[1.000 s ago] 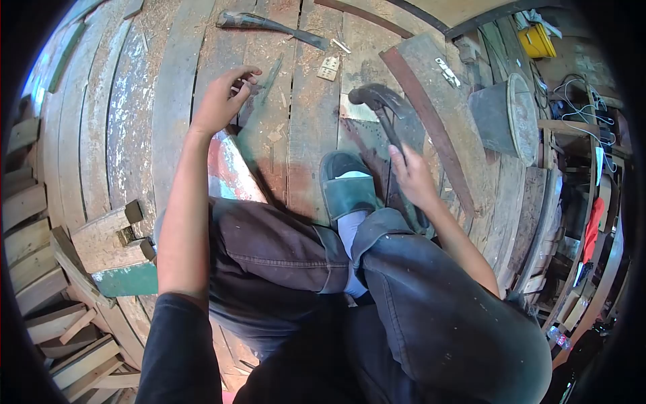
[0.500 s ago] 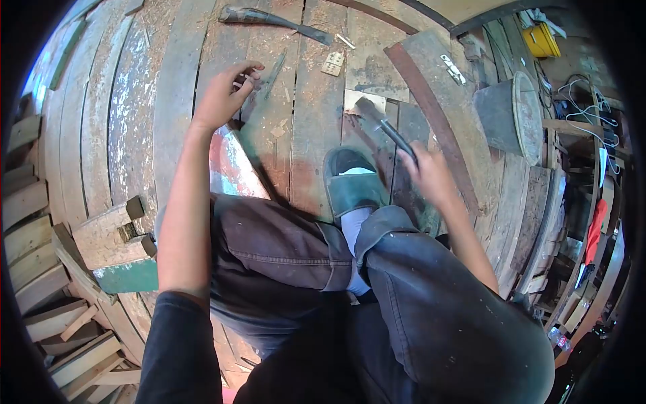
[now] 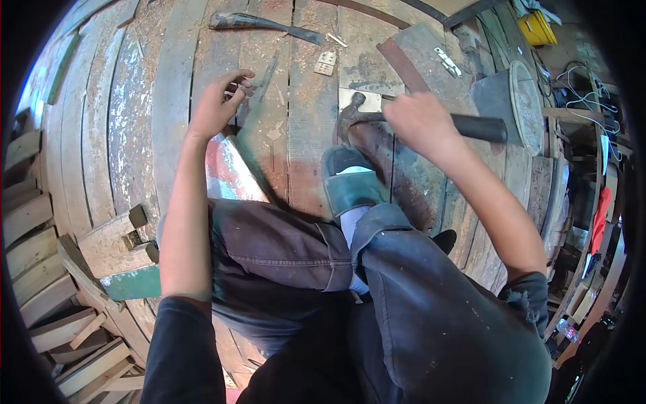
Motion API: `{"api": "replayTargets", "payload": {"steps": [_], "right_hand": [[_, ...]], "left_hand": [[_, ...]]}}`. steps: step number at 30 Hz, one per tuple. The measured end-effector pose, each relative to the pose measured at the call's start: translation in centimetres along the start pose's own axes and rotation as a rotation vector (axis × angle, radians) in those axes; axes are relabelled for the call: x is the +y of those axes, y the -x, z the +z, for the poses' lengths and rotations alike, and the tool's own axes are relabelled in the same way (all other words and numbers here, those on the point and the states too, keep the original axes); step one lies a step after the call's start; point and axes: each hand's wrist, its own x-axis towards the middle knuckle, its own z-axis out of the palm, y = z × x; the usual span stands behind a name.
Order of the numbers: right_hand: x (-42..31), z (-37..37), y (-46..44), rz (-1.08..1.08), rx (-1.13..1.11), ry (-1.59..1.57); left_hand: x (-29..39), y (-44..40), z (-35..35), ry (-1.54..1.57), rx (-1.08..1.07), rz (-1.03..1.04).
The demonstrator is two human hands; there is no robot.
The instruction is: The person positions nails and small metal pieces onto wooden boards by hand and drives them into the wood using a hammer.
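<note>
My right hand (image 3: pixel 420 121) is wrapped round a hammer (image 3: pixel 479 126), gripping it partway along, with the dark handle's end sticking out to the right. The claw head lies just in front of the slippered foot (image 3: pixel 353 185), over the edge of a pale flat rectangular piece (image 3: pixel 370 99) on the floor. My left hand (image 3: pixel 219 106) hovers above the boards with its fingers loosely bent and apart; nothing shows in it. Near its fingertips lies a thin greenish pointed strip (image 3: pixel 269 75). Below that hand is a red-and-white painted board (image 3: pixel 230 168), partly hidden by my leg.
A long dark tool (image 3: pixel 266 25), a pale plate with holes (image 3: pixel 326 62) and a metal latch (image 3: pixel 447 62) lie on the sawdust-strewn plank floor. A bucket (image 3: pixel 515 108) lies tipped at the right. Cut timber (image 3: pixel 40 269) is stacked at the left.
My right hand has moved up, and the hammer has turned from slanting to nearly level, its head now lower and further left. My left hand has barely moved.
</note>
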Motion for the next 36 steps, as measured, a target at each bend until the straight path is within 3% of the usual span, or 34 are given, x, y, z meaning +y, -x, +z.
{"api": "replayTargets", "payload": {"steps": [2,5,12,14,15,17,20,21,23,26,31,36], "right_hand": [[0.1,-0.5,0.7,0.092,-0.061,-0.024],[0.3,-1.9,1.0,0.046,-0.108,0.009],[0.8,0.9,0.5,0.07,-0.056,-0.078],[0.4,3.1,0.6,0.223,0.163,-0.359],[0.1,3.3,0.9,0.217,0.157,-0.361],[-0.7,3.4,2.1,0.373,0.3,-0.738],[-2.3,7.2,4.1,0.44,0.438,-0.953],[-3.3,7.8,4.8,0.437,0.44,-0.95],[-5.1,9.1,5.8,0.614,0.235,-1.223],[-6.3,14.3,5.8,0.606,0.197,-1.096],[-8.6,12.5,6.4,0.618,0.299,-1.229],[-8.7,14.3,4.4,0.563,0.417,-1.015]], "left_hand": [[0.3,0.1,-0.3,0.003,0.003,-0.025],[0.7,0.0,0.1,-0.009,0.003,-0.005],[0.5,-0.1,0.0,-0.018,0.023,0.019],[0.7,0.0,-0.1,-0.017,0.034,-0.002],[0.5,0.0,-0.1,-0.022,0.031,0.004],[0.3,-0.1,0.0,-0.025,0.021,0.011],[0.2,-0.2,-0.1,-0.021,0.033,0.019],[0.6,-0.2,0.0,-0.03,0.033,0.016],[0.8,-0.1,0.0,-0.039,0.042,0.013],[0.5,-0.2,0.2,-0.075,0.035,0.068],[0.4,0.0,0.0,-0.028,0.031,0.058],[0.7,0.0,0.0,-0.065,0.02,0.036]]}}
